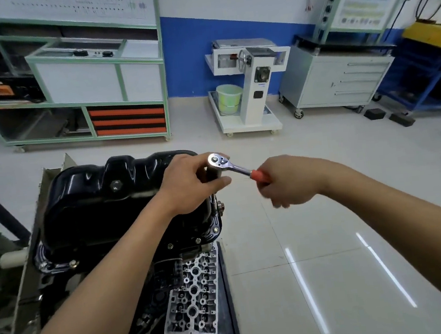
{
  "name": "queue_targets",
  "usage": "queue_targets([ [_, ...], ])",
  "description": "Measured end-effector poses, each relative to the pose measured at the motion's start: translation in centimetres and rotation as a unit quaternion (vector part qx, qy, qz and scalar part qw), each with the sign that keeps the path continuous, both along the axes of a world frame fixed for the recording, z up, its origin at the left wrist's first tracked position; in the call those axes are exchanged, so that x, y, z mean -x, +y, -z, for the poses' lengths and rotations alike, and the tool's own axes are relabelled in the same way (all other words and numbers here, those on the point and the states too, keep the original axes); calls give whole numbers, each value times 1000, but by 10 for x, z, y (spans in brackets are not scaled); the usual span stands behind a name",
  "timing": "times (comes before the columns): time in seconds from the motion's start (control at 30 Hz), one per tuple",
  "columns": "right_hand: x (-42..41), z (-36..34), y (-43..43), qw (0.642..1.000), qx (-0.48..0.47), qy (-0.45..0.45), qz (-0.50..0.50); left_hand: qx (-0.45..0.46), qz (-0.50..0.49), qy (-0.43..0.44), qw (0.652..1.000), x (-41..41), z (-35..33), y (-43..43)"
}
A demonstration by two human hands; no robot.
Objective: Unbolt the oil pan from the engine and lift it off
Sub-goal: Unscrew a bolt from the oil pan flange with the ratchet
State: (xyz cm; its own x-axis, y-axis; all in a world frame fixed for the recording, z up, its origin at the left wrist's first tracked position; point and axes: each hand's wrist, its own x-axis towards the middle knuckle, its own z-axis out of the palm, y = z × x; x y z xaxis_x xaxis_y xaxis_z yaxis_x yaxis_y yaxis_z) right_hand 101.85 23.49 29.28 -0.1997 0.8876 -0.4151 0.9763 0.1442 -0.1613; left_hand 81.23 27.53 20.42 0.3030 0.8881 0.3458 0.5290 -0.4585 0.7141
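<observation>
The glossy black oil pan (pixel 93 197) sits on top of the upturned engine (pixel 131 262) at the lower left, with bolts visible along its front flange. A ratchet wrench (pixel 220 161) with a chrome head and orange handle stands over the pan's right edge, its extension running down to the flange. My left hand (pixel 191 182) grips the extension just under the ratchet head. My right hand (pixel 286 180) grips the orange handle out to the right.
A silver cylinder head (pixel 195 293) lies on a black mat in front of the engine. A green shelving cart (pixel 80 81), a white machine stand (pixel 248 86) and a grey drawer cabinet (pixel 338 79) line the back wall. Pale tiled floor lies to the right.
</observation>
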Motion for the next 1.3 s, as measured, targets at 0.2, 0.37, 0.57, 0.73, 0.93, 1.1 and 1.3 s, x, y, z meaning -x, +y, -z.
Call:
queue_targets([
  [0.2,4,8,48,951,-283,-112,-49,58,87,-25,994,8,-5,4],
  [0.37,4,19,72,942,-328,-58,-48,87,87,-40,992,10,-8,1],
  [0.57,-12,28,61,945,-323,-33,-27,101,115,-43,987,11,-11,3],
  [0.73,-19,27,25,975,-211,-61,43,67,38,-74,994,0,-1,1],
  [0.93,11,34,-31,966,102,221,90,-20,-71,-51,996,-15,6,2],
  [1.1,34,37,-37,936,147,300,108,-36,-92,-48,994,-13,10,6],
  [1.3,9,11,-14,972,162,165,28,-1,-2,-37,999,-2,5,3],
])
